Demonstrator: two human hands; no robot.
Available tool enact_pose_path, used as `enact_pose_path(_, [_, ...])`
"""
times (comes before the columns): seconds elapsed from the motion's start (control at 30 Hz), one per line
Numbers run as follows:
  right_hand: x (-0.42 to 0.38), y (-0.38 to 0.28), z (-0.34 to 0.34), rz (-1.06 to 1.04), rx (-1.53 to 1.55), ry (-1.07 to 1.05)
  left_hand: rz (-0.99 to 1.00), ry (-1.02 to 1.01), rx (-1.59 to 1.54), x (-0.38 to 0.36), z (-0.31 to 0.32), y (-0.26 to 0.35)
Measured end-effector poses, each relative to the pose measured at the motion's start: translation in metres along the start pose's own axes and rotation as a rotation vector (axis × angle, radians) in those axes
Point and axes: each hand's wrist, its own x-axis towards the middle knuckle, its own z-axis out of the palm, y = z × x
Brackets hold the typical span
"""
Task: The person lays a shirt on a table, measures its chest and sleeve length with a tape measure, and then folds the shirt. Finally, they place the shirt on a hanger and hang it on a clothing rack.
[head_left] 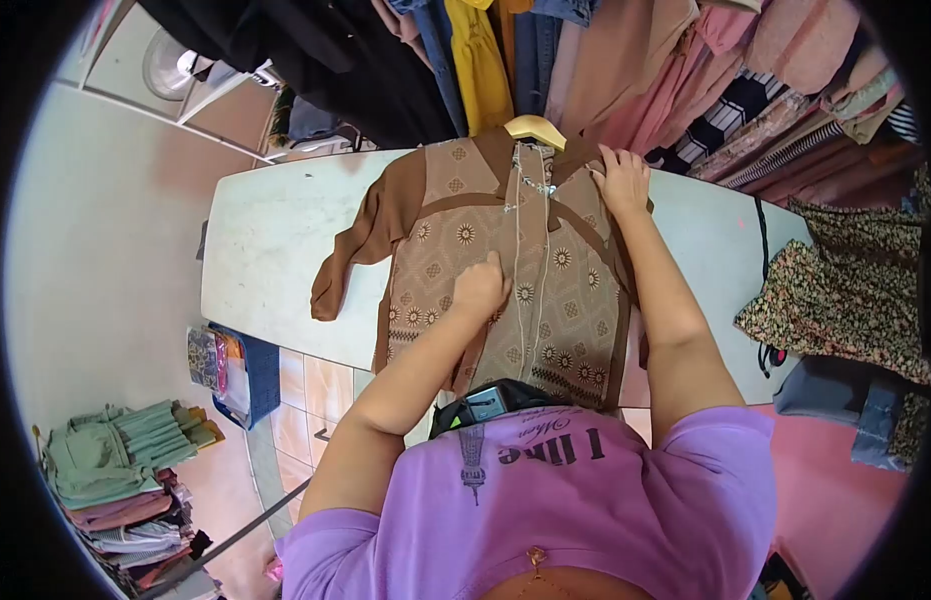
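Observation:
A brown patterned long-sleeved shirt (440,255) lies face up on a white ironing board, with a yellowish hanger (535,130) in its collar. My left hand (480,288) is closed on the shirt's front, just left of the button placket; the fingertips are partly hidden, and a fold of cloth runs down from it. My right hand (622,180) lies with fingers apart on the shoulder at the right of the collar. One sleeve stretches out to the left over the board. The other sleeve is mostly hidden behind my right arm.
The white board (275,250) spans left to right before me. Hanging clothes (625,80) crowd its far edge. A floral garment (835,280) drapes over the right end. Folded clothes (115,490) are stacked at lower left, near a blue bin (253,380).

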Motion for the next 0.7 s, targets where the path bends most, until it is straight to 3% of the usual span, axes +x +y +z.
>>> enact_pose_path(0.03, [-0.013,-0.007,-0.006,-0.06,0.028,0.21,0.022,-0.015,-0.025,0.005,-0.002,-0.004])
enact_pose_path(0.13, [-0.069,-0.03,-0.037,0.06,0.118,0.275,0.132,0.033,-0.271,0.013,-0.007,-0.024])
enact_pose_path(0.17, [-0.095,-0.035,-0.037,0.078,0.157,0.255,0.145,0.023,-0.272,0.015,-0.005,-0.031])
enact_pose_path(0.27, [-0.165,-0.061,-0.032,0.11,0.115,-0.042,0.122,0.08,-1.038,0.031,0.034,-0.059])
enact_pose_path(0.3, [-0.176,-0.064,-0.023,0.127,0.107,-0.039,0.135,0.065,-1.036,0.032,0.03,-0.062])
enact_pose_path(0.37, [-0.197,-0.068,-0.007,0.083,0.017,-0.126,0.204,0.229,-1.089,0.023,0.012,-0.064])
enact_pose_path(0.4, [-0.194,-0.072,-0.007,0.103,-0.022,-0.154,0.263,0.252,-0.851,0.018,-0.008,-0.07])
enact_pose_path(0.43, [-0.193,-0.074,-0.003,0.104,-0.025,-0.161,0.258,0.246,-0.855,0.014,-0.025,-0.07])
enact_pose_path(0.5, [-0.191,-0.075,0.004,0.118,-0.05,-0.07,0.288,0.39,-0.478,0.01,-0.056,-0.071])
enact_pose_path(0.57, [-0.189,-0.078,0.007,0.13,-0.068,-0.057,0.346,0.471,-0.678,0.023,-0.086,-0.084])
enact_pose_path(0.7, [-0.193,-0.084,0.012,0.148,-0.09,-0.044,0.21,0.319,-1.715,0.016,-0.176,-0.107])
